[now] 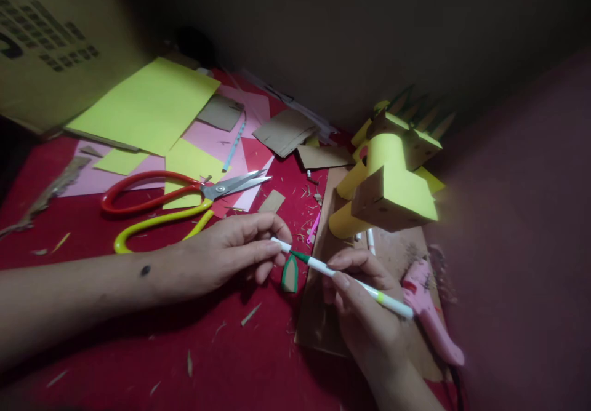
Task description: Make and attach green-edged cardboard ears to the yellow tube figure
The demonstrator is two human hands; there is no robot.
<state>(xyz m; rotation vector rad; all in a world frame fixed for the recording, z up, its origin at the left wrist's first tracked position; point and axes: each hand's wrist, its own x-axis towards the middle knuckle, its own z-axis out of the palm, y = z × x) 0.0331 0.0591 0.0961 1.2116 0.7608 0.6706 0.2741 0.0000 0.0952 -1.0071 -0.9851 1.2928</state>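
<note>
My left hand [244, 245] pinches a small white marker cap [281, 245] between thumb and fingers. In my right hand [364, 294] is a white marker [388, 303] with a green tip end and a yellow-green band. The marker's tip meets the cap's open end; whether it is inside cannot be told. Just below the tip, a small arch-shaped cardboard piece [290, 275] with a green outline lies on the red cloth [221, 349]. Large scissors [203, 199] with one red and one yellow handle lie partly open beyond my left hand.
A yellow paper-and-cardboard model [392, 183] with green-edged spikes stands on a cardboard sheet [323, 312] at right, near a pink glue gun [431, 312]. Yellow sheets [148, 103], pink paper, cardboard pieces [286, 131] and a blue pencil [234, 146] lie behind. A large carton [55, 48] stands back left.
</note>
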